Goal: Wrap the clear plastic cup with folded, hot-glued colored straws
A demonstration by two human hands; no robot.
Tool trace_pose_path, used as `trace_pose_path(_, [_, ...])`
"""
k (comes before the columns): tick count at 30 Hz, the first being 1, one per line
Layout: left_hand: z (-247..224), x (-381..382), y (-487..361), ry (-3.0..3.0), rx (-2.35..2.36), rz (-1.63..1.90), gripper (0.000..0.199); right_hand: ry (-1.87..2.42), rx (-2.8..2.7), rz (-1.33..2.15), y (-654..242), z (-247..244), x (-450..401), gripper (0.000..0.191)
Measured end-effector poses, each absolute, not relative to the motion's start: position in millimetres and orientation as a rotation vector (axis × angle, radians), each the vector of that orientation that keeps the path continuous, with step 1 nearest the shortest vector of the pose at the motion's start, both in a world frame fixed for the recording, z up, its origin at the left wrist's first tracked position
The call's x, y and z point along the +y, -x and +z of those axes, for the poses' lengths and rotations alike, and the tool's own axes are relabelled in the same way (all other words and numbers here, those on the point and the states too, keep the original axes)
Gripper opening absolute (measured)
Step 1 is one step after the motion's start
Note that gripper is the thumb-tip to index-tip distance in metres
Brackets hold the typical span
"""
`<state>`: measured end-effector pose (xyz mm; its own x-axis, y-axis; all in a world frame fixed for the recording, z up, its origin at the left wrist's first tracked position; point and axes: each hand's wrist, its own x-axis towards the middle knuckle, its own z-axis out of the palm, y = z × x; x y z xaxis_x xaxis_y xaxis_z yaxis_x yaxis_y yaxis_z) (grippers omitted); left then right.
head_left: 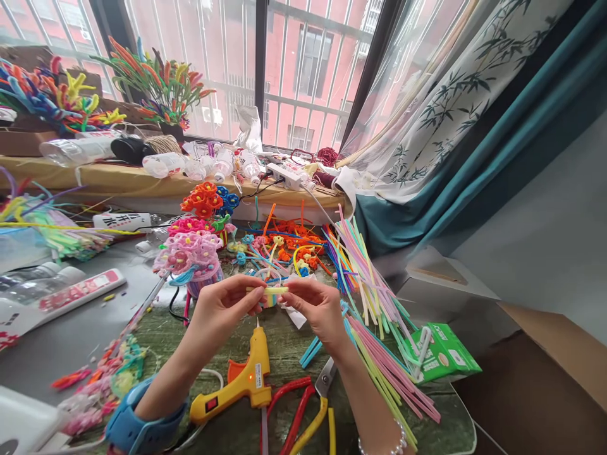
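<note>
Left hand [226, 304] and right hand [317, 306] pinch a pale yellow strip [275, 291], probably fuzzy, over the bench [165, 338], glue gun [256, 370] nearby!

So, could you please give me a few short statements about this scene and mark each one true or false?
1. The left hand and the right hand both hold a pale yellow strip. True.
2. The glue gun is mainly blue. False; the glue gun is mainly yellow.
3. The person wears a blue wristband on the left. True.
4. The green packet lies left of the left hand. False; the green packet lies to the right of the right hand.
</note>
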<state>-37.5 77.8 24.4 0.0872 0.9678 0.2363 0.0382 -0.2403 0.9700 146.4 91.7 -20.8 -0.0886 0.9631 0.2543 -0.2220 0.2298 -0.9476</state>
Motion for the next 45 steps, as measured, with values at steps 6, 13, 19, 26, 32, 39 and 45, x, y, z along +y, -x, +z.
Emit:
trace_pose_path(6, [21,78,41,-1.419,1.052,1.263,0.017,0.845,-1.592,0.650,-146,-19,87,0.009])
trace_pose_path(13, [22,73,45,-1.346,1.096,1.345,0.020,0.807,-1.716,0.344,-146,-12,83,0.007])
trace_pose_path(19, [18,75,47,-1.297,1.106,1.422,0.021,0.831,-1.699,0.362,-146,-11,84,0.007])
trace_pose_path(26, [14,78,42,-1.330,1.148,1.444,0.025,0.844,-1.700,0.438,-144,-12,83,0.008])
trace_pose_path(32, [14,75,42,-1.369,1.189,1.480,0.025,0.861,-1.718,0.469,-142,-10,82,0.008])
trace_pose_path(39, [13,72,45,-1.348,1.113,1.435,0.024,0.831,-1.730,0.429,-143,-12,81,0.008])
trace_pose_path(45, [11,72,44,-1.282,1.066,1.421,0.024,0.831,-1.715,0.409,-141,-12,80,0.008])
